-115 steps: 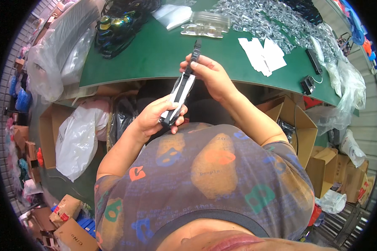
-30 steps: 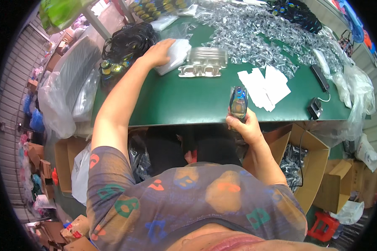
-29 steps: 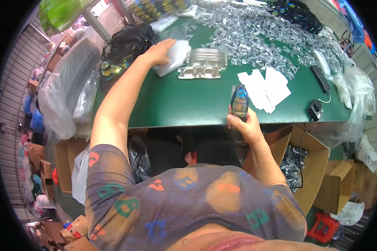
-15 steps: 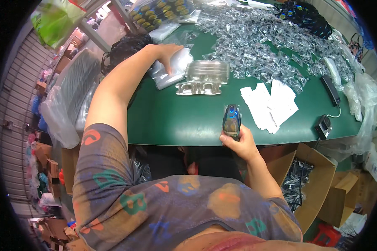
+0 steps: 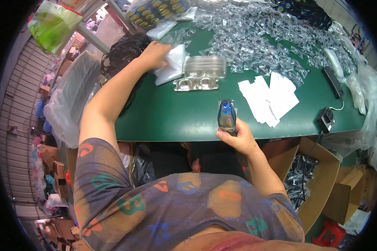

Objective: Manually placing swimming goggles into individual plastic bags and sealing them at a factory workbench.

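Observation:
In my right hand (image 5: 241, 138) is a small dark oblong device (image 5: 227, 117) with a shiny amber-tinted lower part and a blue-lit upper end. Clear film shows around it, and my thumb and fingers close on its lower end, just above the table's front edge. My left arm stretches to the far left, where my left hand (image 5: 155, 55) is over the left edge of a stack of clear plastic bags (image 5: 171, 71). Its fingers are blurred and partly hidden, so their grip cannot be made out. Beside that hand lies a pile of black cords or straps (image 5: 123, 52).
Clear moulded plastic trays (image 5: 204, 67) lie mid-table. White paper sheets (image 5: 269, 100) are at the right. Many small clear packets (image 5: 255, 46) cover the back of the green table (image 5: 163, 113). A black adapter (image 5: 326, 119) and an open cardboard box (image 5: 322, 171) are at the right.
My left hand has slid left from the middle of the bag stack to its left edge, nearer the black cords. The right hand still holds the device and has barely moved.

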Available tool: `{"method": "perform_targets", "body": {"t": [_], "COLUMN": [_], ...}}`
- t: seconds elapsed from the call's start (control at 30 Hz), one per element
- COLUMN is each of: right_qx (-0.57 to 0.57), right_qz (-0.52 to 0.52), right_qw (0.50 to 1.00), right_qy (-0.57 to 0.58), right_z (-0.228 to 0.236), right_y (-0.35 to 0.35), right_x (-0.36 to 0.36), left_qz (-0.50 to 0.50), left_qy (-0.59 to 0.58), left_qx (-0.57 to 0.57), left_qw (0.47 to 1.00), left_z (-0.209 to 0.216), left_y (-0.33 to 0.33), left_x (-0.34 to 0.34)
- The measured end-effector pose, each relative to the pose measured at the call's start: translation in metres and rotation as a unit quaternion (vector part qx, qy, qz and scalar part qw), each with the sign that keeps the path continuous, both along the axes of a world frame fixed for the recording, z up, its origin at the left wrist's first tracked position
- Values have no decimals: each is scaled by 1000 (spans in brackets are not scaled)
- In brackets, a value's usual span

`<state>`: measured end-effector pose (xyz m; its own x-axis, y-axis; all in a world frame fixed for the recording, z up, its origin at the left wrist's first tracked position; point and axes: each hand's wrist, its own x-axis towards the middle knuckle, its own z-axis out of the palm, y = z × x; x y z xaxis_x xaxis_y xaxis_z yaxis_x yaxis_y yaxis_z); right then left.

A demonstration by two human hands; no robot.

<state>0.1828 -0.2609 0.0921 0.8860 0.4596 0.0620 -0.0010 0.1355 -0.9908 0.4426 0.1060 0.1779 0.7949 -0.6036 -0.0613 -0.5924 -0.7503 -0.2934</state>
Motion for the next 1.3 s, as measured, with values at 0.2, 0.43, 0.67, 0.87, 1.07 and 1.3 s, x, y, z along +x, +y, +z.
{"method": "perform_targets", "body": {"t": [0.2,0.43,0.67,0.87,1.07,1.3], "right_qx": [3,-7,0,0,0,9], "right_qz": [-12,-14,-36,-38,-53,-52], "right_qw": [1000,1000,999,999,999,999], "right_qy": [-13,-4,4,5,-5,-5], "right_z": [-10,-10,-13,-17,-22,-17], "right_y": [2,3,6,6,7,11], "right_x": [0,0,-3,-4,-4,-5], "left_qz": [24,75,-41,-236,-259,-116], "left_qy": [40,26,-105,-294,-323,-179], "left_qx": [-154,-127,-43,-74,-77,56], "left_qw": [987,989,993,923,907,975], "left_z": [-9,13,94,127,92,-35], "left_y": [16,29,32,28,23,88], "left_x": [-35,-69,-109,-141,-163,-140]}}
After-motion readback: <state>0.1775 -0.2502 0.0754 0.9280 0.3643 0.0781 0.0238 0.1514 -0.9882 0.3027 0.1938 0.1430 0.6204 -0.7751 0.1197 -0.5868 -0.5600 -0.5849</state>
